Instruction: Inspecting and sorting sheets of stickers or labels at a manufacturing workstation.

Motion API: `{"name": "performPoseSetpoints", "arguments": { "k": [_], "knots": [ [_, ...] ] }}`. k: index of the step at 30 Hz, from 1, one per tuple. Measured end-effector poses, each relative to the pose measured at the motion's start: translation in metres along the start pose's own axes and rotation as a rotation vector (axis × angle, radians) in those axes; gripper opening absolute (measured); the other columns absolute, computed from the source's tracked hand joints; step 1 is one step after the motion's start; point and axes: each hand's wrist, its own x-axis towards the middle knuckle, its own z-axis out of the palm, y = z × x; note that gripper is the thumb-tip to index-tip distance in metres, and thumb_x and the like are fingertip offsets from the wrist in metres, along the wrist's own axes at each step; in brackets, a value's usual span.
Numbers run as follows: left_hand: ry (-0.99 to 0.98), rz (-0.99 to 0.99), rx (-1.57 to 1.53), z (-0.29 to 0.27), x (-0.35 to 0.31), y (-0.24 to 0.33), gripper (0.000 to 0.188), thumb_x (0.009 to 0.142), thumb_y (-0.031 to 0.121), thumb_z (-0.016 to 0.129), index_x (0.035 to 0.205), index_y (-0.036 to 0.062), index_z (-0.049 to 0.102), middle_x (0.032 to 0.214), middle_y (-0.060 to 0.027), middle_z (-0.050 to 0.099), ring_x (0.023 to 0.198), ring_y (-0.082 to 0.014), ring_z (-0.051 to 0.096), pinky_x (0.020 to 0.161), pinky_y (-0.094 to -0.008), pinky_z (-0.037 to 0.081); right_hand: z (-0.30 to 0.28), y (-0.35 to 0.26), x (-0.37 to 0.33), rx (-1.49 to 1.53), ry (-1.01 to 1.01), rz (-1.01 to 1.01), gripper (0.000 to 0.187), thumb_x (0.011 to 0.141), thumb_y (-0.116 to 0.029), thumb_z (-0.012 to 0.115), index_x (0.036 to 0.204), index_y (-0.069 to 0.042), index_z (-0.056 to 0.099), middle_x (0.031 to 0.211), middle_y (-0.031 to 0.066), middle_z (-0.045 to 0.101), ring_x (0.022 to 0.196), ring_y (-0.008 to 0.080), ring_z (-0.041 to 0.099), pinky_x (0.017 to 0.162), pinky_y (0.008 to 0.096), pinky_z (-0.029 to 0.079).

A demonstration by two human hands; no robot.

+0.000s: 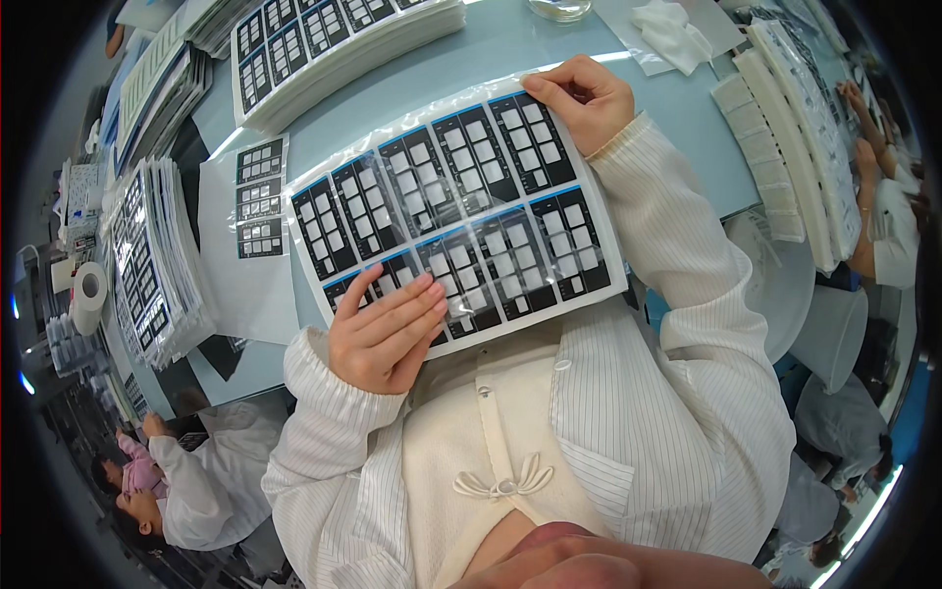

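Note:
A white-bordered sheet of black labels (436,206), printed with rows of pale squares and blue lines, is tilted in front of me. Glossy clear film covers it, with reflections across the middle. At its upper right corner, my right hand (594,106) is closed, pinching the edge between thumb and fingers. My left hand (388,334) lies over the sheet's lower left part, its fingers stretched out and resting on the surface. Some labels are hidden beneath those fingers. Left of the sheet, a narrow strip of three similar black labels (260,198) lies on white paper (231,285).
A thick stack of similar sheets (353,74) stands at the far left, another stack (162,265) nearer left. A tape roll (90,285) sits at the table's left side. White cloth (672,34) lies far right, beside wrapped packs (785,147). Other people work on both sides.

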Motion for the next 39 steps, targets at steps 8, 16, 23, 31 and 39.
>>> {"name": "performPoseSetpoints", "arguments": {
  "k": [8,16,23,31,39],
  "knots": [
    [0.034,-0.127,-0.050,0.000,-0.043,0.009,0.024,0.069,0.000,0.065,0.091,0.0059,0.069,0.098,-0.0067,0.067,0.101,-0.0187,0.061,0.101,-0.0467,0.030,0.001,-0.004,-0.001,-0.029,-0.006,-0.036,0.009,0.077,-0.012,0.070,0.078,-0.003,0.067,0.076,0.0016,0.062,0.068,0.0089,0.061,0.063,0.0214,0.050],
    [0.095,-0.258,-0.104,-0.011,-0.077,0.018,0.017,0.068,0.002,0.065,0.083,0.0070,0.070,0.090,-0.0048,0.069,0.093,-0.0152,0.064,0.100,-0.0426,0.026,0.000,-0.004,-0.001,-0.101,-0.026,-0.107,0.011,0.081,-0.013,0.067,0.084,-0.003,0.067,0.077,0.0001,0.061,0.066,0.0063,0.057,0.060,0.0187,0.047],
    [0.193,-0.390,-0.164,-0.017,-0.103,0.019,0.007,0.070,0.002,0.062,0.075,0.0049,0.067,0.081,-0.0063,0.069,0.088,-0.0186,0.065,0.097,-0.0425,0.027,0.000,-0.002,0.000,-0.112,-0.018,-0.104,0.010,0.078,-0.012,0.069,0.082,-0.003,0.068,0.078,0.0013,0.063,0.068,0.0094,0.060,0.063,0.0214,0.049],
    [0.551,-0.368,-0.335,-0.008,-0.151,-0.018,0.013,0.068,0.009,0.057,0.056,0.0034,0.056,0.063,-0.0060,0.063,0.066,-0.0168,0.061,0.089,-0.0393,0.027,0.001,-0.002,0.001,-0.103,-0.024,-0.094,0.011,0.077,-0.014,0.070,0.081,-0.003,0.068,0.077,0.0011,0.063,0.068,0.0088,0.059,0.062,0.0208,0.048],
    [0.940,-0.409,-0.485,0.003,-0.214,-0.038,0.017,0.062,0.005,0.051,0.048,0.0046,0.041,0.048,-0.0046,0.046,0.051,-0.0150,0.043,0.072,-0.0344,0.034,0.000,0.000,0.002,-0.130,-0.011,-0.138,0.014,0.077,-0.016,0.071,0.081,-0.003,0.069,0.075,0.0012,0.062,0.067,0.0087,0.057,0.061,0.0210,0.046]
  ]
}}
